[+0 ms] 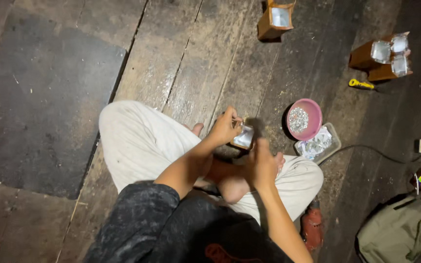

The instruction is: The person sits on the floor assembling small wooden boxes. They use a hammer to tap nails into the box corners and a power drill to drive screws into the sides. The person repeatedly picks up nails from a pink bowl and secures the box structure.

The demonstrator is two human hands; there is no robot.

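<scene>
Nearest, right hand (261, 165) fingers curled together, holding nothing visible (back to camera); left hand (225, 127) pinching small foil-lined box (244, 137), pink bowl (304, 119) right.

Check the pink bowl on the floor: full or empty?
Partly filled. The pink bowl stands upright on the wooden floor, with a heap of small silvery bits at its middle and bare pink rim around.

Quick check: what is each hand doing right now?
Left hand: closed, gripping the small shiny-lined box at its top edge.
Right hand: beside the box, fingers curled; whether it holds anything cannot be told.
</scene>
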